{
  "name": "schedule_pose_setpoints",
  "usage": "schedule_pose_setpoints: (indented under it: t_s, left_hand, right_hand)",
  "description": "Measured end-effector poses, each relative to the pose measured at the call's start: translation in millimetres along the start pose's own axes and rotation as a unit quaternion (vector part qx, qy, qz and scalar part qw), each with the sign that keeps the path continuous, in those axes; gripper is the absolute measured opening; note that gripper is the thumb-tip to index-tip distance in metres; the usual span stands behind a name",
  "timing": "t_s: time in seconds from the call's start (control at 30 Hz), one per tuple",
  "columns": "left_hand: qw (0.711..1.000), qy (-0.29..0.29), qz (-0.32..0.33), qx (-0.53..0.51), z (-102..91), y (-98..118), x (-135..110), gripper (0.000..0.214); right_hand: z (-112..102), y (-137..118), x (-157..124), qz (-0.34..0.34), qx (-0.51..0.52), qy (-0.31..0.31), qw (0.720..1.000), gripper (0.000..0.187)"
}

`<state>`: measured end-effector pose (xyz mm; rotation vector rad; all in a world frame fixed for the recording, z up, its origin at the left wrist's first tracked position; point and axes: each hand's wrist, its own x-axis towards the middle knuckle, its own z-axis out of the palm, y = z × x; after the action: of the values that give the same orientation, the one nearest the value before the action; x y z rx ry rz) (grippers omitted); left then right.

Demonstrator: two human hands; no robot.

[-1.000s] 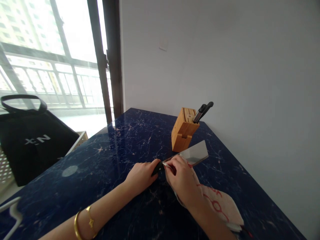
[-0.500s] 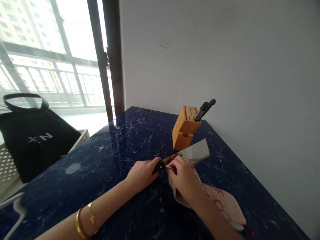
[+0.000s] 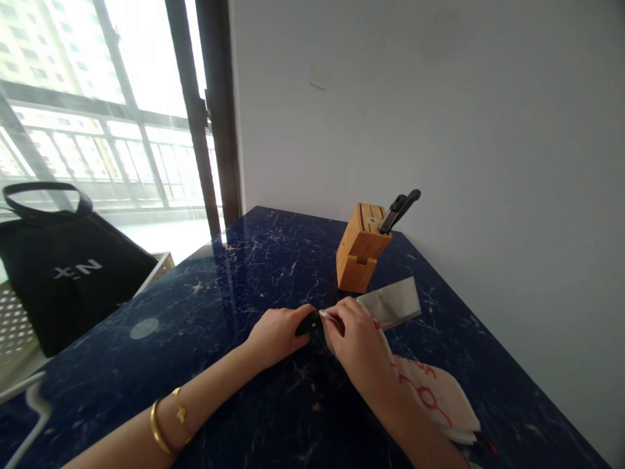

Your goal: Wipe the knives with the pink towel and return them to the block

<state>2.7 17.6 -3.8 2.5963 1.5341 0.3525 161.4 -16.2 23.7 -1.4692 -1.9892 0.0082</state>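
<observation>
Head view: left hand (image 3: 276, 335) curled around cleaver handle (image 3: 307, 323), right hand (image 3: 358, 337) arched, pinching cloth (image 3: 439, 394), apparently against blade (image 3: 394, 303).

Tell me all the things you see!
Cleaver: one, silver and black, centre
Cloth: one, pale and red, right
Knife block: one, brown, behind cleaver
Handles: two, black and silver, in block
Table: one, dark blue, middle
Bag: one, black, left
Crate: one, pale, by bag
Curved piece: one, white, lower left
Window: one, clear, back left
Wall: one, grey, behind table
Bracelets: two, gold, left wrist
Left hand: one, bare, on cleaver's handle
Right hand: one, bare, holding cloth
</observation>
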Motion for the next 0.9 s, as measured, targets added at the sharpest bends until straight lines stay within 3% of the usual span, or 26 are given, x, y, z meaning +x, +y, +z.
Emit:
schedule_pose_setpoints:
  t_s: [0.13, 0.33, 0.5, 0.9]
  left_hand:
    - [1.0, -0.001, -0.004, -0.016, -1.3, -1.4, 1.7, 0.022]
    - [0.998, 0.022, -0.005, -0.06, -1.6, -6.1, 2.7, 0.022]
    - [0.999, 0.003, -0.003, -0.049, -3.0, -3.4, 1.3, 0.021]
    - [0.999, 0.018, -0.003, -0.045, 0.4, -4.0, 1.2, 0.025]
  right_hand:
    - [-0.9, 0.8, 0.4, 0.002, -0.012, -0.05, 0.999, 0.013]
    - [1.8, -0.3, 0.3, -0.028, -0.009, 0.001, 1.0, 0.011]
    - [0.6, -2.8, -1.6, -0.034, -0.012, -0.004, 0.999, 0.011]
    - [1.8, -2.4, -1.8, -0.031, -0.012, -0.014, 0.999, 0.012]
